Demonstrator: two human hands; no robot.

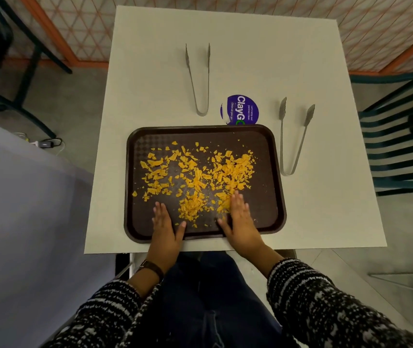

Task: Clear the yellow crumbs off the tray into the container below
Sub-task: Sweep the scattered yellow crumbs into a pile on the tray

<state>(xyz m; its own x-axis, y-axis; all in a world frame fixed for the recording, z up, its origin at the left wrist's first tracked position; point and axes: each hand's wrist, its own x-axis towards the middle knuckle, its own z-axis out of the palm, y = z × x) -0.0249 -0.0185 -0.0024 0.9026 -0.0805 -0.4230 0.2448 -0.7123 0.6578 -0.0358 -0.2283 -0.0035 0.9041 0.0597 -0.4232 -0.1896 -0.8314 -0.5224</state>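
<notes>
Both hands I see palm-down on the tray (270, 197) | left hand (166, 226) flat, fingers together, thumb splayed, near front rim | right hand (240, 219) likewise, fingertips touching yellow crumbs (200, 172) | crumbs scattered across tray on white table (325, 172)

- tray (265, 156): dark brown plastic, textured matt face
- two tongs (199, 79): dull brushed metal
- table (150, 71): smooth matt white
- sleeves (325, 302): knitted cloth

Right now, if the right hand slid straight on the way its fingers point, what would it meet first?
The right hand lies flat on the tray, fingers pointing away from the person. It would likely push straight into the thick patch of yellow crumbs just ahead.
</notes>
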